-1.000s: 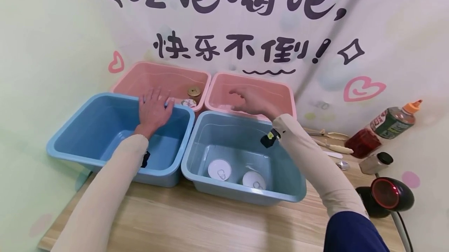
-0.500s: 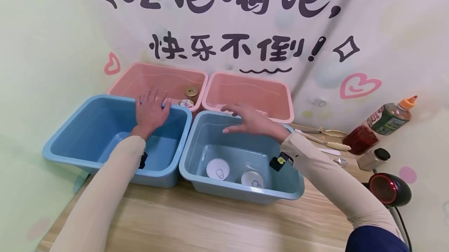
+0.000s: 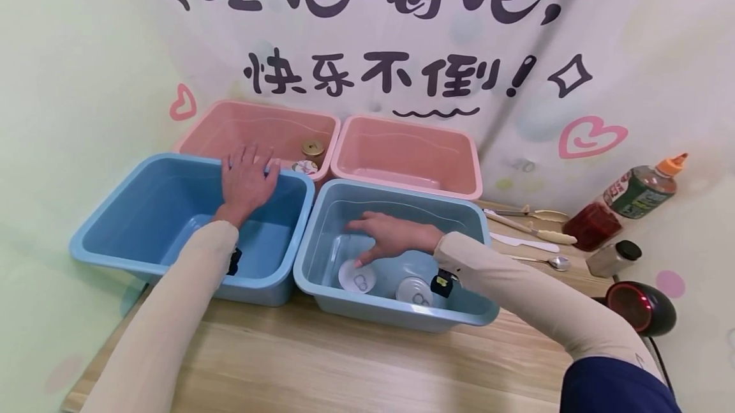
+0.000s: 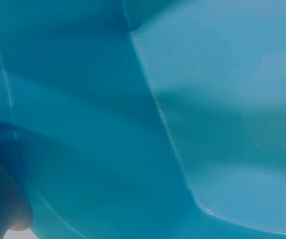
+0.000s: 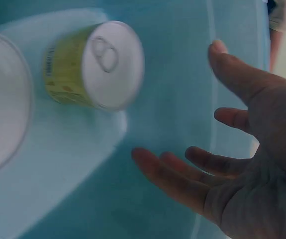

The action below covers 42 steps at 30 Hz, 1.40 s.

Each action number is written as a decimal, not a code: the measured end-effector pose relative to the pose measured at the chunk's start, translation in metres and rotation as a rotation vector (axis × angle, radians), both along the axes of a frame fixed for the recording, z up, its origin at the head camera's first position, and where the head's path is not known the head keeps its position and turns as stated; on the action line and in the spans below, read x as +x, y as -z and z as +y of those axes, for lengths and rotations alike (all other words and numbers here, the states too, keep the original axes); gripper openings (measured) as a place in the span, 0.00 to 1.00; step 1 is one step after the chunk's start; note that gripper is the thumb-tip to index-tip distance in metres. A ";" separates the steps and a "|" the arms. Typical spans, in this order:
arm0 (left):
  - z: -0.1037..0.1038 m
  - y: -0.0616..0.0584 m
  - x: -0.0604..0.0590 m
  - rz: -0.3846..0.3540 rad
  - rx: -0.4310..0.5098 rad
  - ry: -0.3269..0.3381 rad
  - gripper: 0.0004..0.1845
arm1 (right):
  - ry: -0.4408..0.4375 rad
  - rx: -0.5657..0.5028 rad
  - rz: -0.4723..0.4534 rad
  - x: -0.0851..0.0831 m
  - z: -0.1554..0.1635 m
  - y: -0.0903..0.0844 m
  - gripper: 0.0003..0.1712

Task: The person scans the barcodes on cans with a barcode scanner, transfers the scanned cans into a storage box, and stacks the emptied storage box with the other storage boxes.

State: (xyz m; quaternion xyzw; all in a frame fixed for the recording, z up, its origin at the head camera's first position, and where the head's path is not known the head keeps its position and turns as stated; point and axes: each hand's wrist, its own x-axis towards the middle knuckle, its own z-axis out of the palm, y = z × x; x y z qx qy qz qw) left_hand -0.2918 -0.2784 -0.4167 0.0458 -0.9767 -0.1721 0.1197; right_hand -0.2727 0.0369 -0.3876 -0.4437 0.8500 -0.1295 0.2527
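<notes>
My right hand [image 3: 393, 236] is inside the right blue tub [image 3: 327, 301], fingers spread and holding nothing. Under its thumb stands a pull-tab can [image 3: 351, 279] with a white lid; a second pull-tab can [image 3: 415, 293] stands to its right. In the right wrist view, one can [image 5: 68, 69] shows a yellow-green side and sits apart from the fingers; the other's white lid [image 5: 1, 104] is cut off at the left. My left hand [image 3: 247, 182] lies with straight fingers over the back rim of the left blue tub [image 3: 275, 288], whose inner walls fill the left wrist view.
Behind are two pink tubs; the left one [image 3: 270, 116] holds a gold-topped can [image 3: 312, 149] and a can with a patterned lid [image 3: 305, 167], the right one is a pink tub [image 3: 402, 138]. Tongs [image 3: 531, 229], a spoon [image 3: 557, 263], a sauce bottle [image 3: 637, 193] and a jar [image 3: 614, 260] stand right.
My right hand has come back from over the right pink tub and down into the right blue tub, towards the left can. The left hand stays on the rim.
</notes>
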 end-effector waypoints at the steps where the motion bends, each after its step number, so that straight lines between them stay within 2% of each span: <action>1: 0.000 0.000 0.000 -0.001 0.001 0.000 0.32 | -0.005 0.016 -0.018 0.000 -0.002 0.004 0.42; 9: 0.002 -0.001 -0.002 0.007 0.005 0.009 0.33 | -0.025 0.091 -0.059 0.001 -0.010 0.025 0.39; 19: 0.001 0.000 -0.003 0.025 -0.005 0.003 0.32 | 0.086 0.150 -0.188 0.013 -0.023 0.035 0.40; 29: 0.001 -0.001 -0.004 0.044 0.016 0.011 0.32 | 0.082 0.209 -0.130 0.016 -0.030 0.043 0.38; 42: 0.001 0.001 -0.002 0.033 0.029 0.005 0.31 | -0.015 0.250 0.008 0.008 -0.034 0.045 0.36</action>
